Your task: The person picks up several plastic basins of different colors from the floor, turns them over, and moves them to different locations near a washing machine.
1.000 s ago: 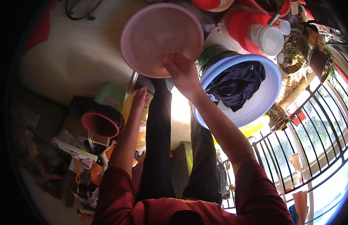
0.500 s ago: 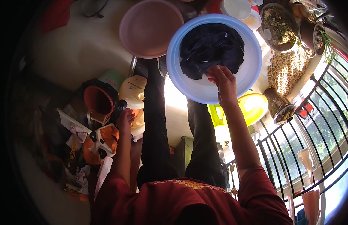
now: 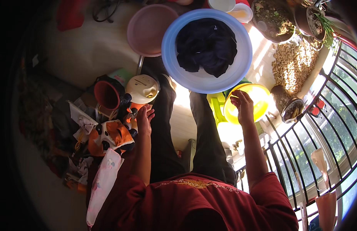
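A blue-rimmed basin [image 3: 171,73] stands beyond my feet with a crumpled dark navy cloth [image 3: 206,44] lying in it. My right hand [image 3: 243,103] hovers over a bright yellow basin [image 3: 264,104], apart from the blue one. Its fingers are loosely bent with nothing seen in them. On the other side, my left hand [image 3: 145,117] is raised by my left leg, fingers parted and empty. Nearest to it are a cream container with a drawn face [image 3: 142,88] and a small orange and dark object [image 3: 132,111].
A pinkish basin [image 3: 151,32] sits left of the blue one. A red-brown bucket [image 3: 106,95], an orange and white bag [image 3: 113,134] and papers crowd the left. Along the right are plant pots [image 3: 274,21], a heap of peanuts [image 3: 292,67] and black railings [image 3: 301,142].
My right hand has drawn back from the dark cloth toward me. The left hand has shifted right, away from the bucket, with its fingers spreading. The cloth lies differently.
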Motion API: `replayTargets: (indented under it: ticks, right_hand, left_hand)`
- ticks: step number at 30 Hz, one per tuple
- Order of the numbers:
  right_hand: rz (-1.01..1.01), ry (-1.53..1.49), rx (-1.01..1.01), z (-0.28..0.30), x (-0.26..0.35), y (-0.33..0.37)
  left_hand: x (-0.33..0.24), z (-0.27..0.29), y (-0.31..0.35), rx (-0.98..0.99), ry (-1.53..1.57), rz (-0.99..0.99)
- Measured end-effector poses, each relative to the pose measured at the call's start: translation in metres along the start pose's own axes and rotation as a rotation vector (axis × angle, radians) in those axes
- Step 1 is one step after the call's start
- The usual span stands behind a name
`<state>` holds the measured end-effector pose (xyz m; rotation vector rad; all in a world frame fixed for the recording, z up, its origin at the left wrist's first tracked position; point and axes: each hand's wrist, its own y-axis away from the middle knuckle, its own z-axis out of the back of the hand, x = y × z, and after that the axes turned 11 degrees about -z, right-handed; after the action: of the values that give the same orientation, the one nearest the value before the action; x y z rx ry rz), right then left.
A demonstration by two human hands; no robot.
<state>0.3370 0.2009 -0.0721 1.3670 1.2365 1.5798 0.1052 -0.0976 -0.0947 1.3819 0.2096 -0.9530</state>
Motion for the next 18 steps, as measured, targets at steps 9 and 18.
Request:
replayTargets:
  ticks: [9, 18]
  right_hand:
    - [-0.003, -0.069, -0.077, -0.016, -0.021, 0.007]
    - [-0.088, -0.135, -0.115, -0.041, -0.075, 0.024]
  left_hand:
    - [0.006, 0.006, -0.001, 0.077, 0.024, 0.083]
    - [-0.015, -0.012, -0.013, 0.399, -0.201, 0.062]
